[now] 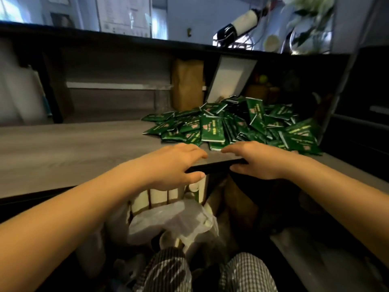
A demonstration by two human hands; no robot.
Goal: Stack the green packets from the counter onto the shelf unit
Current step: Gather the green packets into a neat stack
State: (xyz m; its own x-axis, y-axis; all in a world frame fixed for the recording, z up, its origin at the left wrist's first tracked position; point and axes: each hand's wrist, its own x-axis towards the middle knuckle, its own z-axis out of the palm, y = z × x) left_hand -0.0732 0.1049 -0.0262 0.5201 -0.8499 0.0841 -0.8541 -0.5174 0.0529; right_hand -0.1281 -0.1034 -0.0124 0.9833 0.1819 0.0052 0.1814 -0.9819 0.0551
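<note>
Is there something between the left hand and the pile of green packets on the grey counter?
No. In the head view, only bare grey wood-grain counter separates the left hand from the heap of green foil packets.

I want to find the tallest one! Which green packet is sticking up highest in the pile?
The packet at the back of the pile, just right of its middle. It leans up on end with its printed face showing, while most others lie flat or nearly flat on the counter.

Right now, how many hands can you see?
2. The left hand and right hand both rest at the counter edge, just in front of the green packets.
</note>
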